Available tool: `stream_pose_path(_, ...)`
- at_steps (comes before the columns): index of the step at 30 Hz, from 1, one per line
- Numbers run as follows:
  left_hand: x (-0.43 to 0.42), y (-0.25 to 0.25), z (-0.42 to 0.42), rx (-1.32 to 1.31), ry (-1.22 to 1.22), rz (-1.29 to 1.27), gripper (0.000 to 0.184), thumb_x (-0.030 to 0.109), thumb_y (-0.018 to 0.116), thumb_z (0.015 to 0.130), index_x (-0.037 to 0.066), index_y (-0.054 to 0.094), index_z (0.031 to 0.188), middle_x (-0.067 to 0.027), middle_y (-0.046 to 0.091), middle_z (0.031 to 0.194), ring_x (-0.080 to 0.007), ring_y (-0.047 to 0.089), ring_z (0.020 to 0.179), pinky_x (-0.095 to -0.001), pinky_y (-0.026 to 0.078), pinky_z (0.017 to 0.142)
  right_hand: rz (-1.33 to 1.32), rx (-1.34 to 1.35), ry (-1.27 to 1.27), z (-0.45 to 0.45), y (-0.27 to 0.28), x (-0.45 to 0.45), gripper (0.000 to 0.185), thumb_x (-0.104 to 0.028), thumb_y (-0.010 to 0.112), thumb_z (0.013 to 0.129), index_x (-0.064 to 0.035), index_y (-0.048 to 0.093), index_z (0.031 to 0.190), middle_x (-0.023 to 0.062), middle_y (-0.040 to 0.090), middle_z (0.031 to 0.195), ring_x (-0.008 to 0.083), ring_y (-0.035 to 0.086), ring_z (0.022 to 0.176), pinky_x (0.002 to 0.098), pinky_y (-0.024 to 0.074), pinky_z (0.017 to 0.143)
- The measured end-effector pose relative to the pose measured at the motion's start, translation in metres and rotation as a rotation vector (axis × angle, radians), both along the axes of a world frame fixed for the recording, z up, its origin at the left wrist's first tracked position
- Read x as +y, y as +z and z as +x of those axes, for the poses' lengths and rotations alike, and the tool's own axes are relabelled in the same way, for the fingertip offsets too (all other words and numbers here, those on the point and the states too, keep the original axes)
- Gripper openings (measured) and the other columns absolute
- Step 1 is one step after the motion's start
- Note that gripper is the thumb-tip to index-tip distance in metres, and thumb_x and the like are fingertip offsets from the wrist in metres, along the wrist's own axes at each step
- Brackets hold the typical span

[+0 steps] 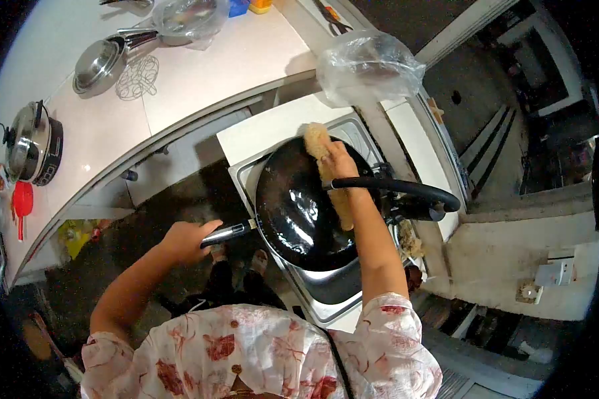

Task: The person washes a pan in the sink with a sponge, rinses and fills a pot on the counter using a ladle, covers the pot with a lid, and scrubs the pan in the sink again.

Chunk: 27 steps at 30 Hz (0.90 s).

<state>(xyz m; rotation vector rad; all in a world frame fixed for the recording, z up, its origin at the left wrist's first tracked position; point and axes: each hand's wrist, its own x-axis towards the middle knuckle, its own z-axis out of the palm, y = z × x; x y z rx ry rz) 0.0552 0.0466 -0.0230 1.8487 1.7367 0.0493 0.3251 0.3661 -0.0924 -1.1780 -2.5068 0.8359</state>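
Observation:
A black wok point(293, 199), wet and shiny inside, rests over the metal sink point(326, 292). My left hand point(186, 241) is closed around its black and silver handle point(227, 234), which points left. On the wok's far right side, my right hand point(339, 163) grips a long tan loofah point(317, 138) and presses it to the inner surface near the rim. Part of the loofah is hidden under my hand and forearm. A black curved faucet point(406, 186) reaches over my right forearm from the right.
Along the left counter stand an electric pot point(30, 143), a lidded steel pan point(100, 66), a wire rack point(138, 78) and a red utensil point(22, 199). A clear plastic bag point(369, 66) lies beyond the sink. A scrap of fibrous scrubber point(409, 239) sits beside the faucet.

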Motion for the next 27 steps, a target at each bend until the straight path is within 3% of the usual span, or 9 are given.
stream_pose_path(5,0.003,0.007,0.001,0.015,-0.009,-0.024,0.055,0.018,0.062,0.070,0.018,0.041,0.122,-0.0131,0.062,0.083,-0.0328,0.060,0.069,-0.0415,0.047,0.060,-0.063,0.120,0.472,-0.013,0.011,-0.014,0.044,-0.003,0.056,0.079,-0.0157,0.050,0.120,0.0124,0.051,0.102,0.0314,0.053,0.093,0.0330,0.0435,0.081)
stream_pose_path(8,0.003,0.010,-0.001,0.008,-0.014,-0.034,0.055,0.018,0.062,0.070,0.016,0.042,0.122,-0.0133,0.062,0.081,-0.0327,0.060,0.068,-0.0411,0.047,0.060,-0.121,0.078,0.490,-0.005,0.025,-0.020,0.043,-0.004,0.058,0.076,-0.0137,0.052,0.118,0.0138,0.051,0.102,0.0310,0.053,0.093,0.0332,0.0437,0.081)
stream_pose_path(10,0.001,0.008,-0.002,-0.034,-0.008,0.038,0.054,0.019,0.062,0.070,0.015,0.044,0.121,-0.0137,0.062,0.079,-0.0329,0.060,0.066,-0.0411,0.047,0.058,-0.104,-0.037,0.114,0.014,0.045,-0.032,0.040,-0.009,0.060,0.074,-0.0112,0.054,0.114,0.0162,0.053,0.099,0.0320,0.054,0.091,0.0332,0.0447,0.078)
stream_pose_path(13,0.000,0.008,-0.002,-0.051,0.016,0.023,0.054,0.021,0.062,0.069,0.014,0.046,0.119,-0.0141,0.062,0.078,-0.0334,0.059,0.065,-0.0415,0.047,0.057,-0.260,0.091,0.054,0.061,0.025,-0.060,0.037,-0.016,0.060,0.074,-0.0090,0.056,0.111,0.0193,0.054,0.099,0.0343,0.056,0.090,0.0339,0.0457,0.076)
stream_pose_path(15,-0.001,0.004,-0.004,-0.070,0.011,0.062,0.054,0.022,0.062,0.068,0.014,0.046,0.120,-0.0142,0.062,0.077,-0.0336,0.059,0.064,-0.0416,0.047,0.057,-0.407,-0.267,-0.070,0.063,0.065,-0.093,0.036,-0.020,0.060,0.076,-0.0081,0.056,0.109,0.0207,0.055,0.101,0.0360,0.057,0.089,0.0359,0.0461,0.076)
stream_pose_path(17,-0.001,0.003,-0.004,-0.079,0.007,0.100,0.055,0.023,0.062,0.068,0.014,0.046,0.120,-0.0143,0.062,0.077,-0.0338,0.059,0.064,-0.0418,0.047,0.057,-0.278,-0.349,0.016,0.061,0.074,-0.121,0.044,-0.009,0.057,0.077,-0.0079,0.049,0.121,0.0210,0.051,0.109,0.0349,0.054,0.093,0.0371,0.0429,0.082)
stream_pose_path(21,0.000,0.004,-0.005,-0.069,0.000,0.098,0.054,0.023,0.062,0.069,0.014,0.046,0.120,-0.0149,0.062,0.077,-0.0339,0.059,0.064,-0.0418,0.047,0.057,-0.115,-0.055,0.059,0.031,0.065,-0.139,0.050,-0.009,0.055,0.080,-0.0127,0.042,0.128,0.0211,0.049,0.112,0.0378,0.051,0.101,0.0366,0.0416,0.086)
stream_pose_path(23,-0.002,0.003,-0.003,-0.072,-0.016,0.107,0.054,0.023,0.061,0.069,0.014,0.046,0.120,-0.0152,0.062,0.076,-0.0339,0.059,0.063,-0.0419,0.047,0.056,0.020,0.060,-0.038,0.006,0.051,-0.129,0.054,-0.007,0.052,0.080,-0.0126,0.036,0.131,0.0242,0.047,0.111,0.0414,0.052,0.093,0.0426,0.0449,0.078)
stream_pose_path(27,-0.004,-0.008,-0.004,-0.063,-0.016,0.125,0.055,0.022,0.061,0.068,0.014,0.046,0.120,-0.0151,0.061,0.074,-0.0338,0.059,0.060,-0.0428,0.048,0.054,-0.021,-0.033,-0.281,-0.049,0.034,-0.120,0.060,-0.007,0.051,0.078,-0.0127,0.029,0.134,0.0225,0.044,0.119,0.0406,0.053,0.095,0.0433,0.0452,0.079)
